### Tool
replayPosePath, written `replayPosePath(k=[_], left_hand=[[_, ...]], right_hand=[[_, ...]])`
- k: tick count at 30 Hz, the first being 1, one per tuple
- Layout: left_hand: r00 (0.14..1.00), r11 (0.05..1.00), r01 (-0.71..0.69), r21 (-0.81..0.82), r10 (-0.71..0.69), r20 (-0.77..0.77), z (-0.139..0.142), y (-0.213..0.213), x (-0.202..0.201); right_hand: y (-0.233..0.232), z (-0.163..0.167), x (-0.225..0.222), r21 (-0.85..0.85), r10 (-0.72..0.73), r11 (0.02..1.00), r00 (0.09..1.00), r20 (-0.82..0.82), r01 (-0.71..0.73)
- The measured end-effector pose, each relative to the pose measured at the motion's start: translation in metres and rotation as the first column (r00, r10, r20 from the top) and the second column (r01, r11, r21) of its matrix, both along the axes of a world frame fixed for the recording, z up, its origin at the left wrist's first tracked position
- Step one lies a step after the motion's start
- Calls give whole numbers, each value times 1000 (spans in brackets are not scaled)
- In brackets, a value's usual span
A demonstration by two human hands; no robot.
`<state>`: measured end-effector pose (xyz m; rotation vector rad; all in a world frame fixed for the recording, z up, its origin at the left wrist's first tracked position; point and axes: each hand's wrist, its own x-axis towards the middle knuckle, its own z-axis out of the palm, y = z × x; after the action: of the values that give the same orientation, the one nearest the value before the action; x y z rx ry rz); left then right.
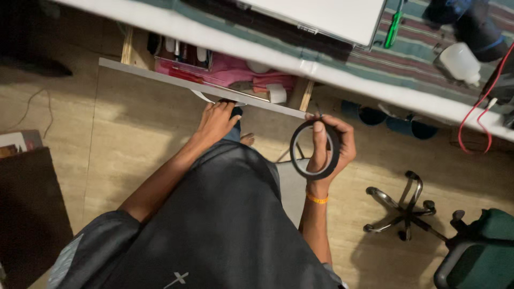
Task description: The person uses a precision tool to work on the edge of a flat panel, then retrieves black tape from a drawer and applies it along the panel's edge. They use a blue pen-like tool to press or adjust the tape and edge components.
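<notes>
Head view: a seated person at an open drawer, tape roll in hand.

The right hand (333, 144) is closed around a black tape roll (315, 150), held upright just below the drawer (203, 85); the left hand (216, 120) rests on the drawer front, fingers loosely curled, holding nothing; a chair base (401, 206) stands near on the right.

Below me lies a pale tiled floor (134, 123), my white worktop (342, 80) above it, a green office chair (476, 251) at right.

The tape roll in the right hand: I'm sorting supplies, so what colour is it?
Black. The tape roll shows best in the head view, held in the right hand.
</notes>
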<state>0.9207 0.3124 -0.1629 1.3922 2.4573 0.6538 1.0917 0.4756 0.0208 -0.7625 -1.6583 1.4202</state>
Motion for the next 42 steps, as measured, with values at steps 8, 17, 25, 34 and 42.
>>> replayPosePath(k=[8,17,25,34,42], left_hand=[[994,998,50,41,-53,92,21,-79,38],[864,957,208,-203,-83,497,53,-91,36],[991,962,-127,240,134,-14,48,-22,-1],[988,982,-14,-191,-15,-153,22,54,-37],[1000,933,1,360,-4,6,205,74,-21]], right_hand=[[-17,-7,18,-4,-27,1000,999,30,27],[-26,-10,15,-18,-12,1000,999,39,13],[-28,-11,10,-38,-25,999,996,81,28],[-7,-13,21,-11,-131,991,987,91,132],[29,16,77,3,-394,919,918,-33,395]])
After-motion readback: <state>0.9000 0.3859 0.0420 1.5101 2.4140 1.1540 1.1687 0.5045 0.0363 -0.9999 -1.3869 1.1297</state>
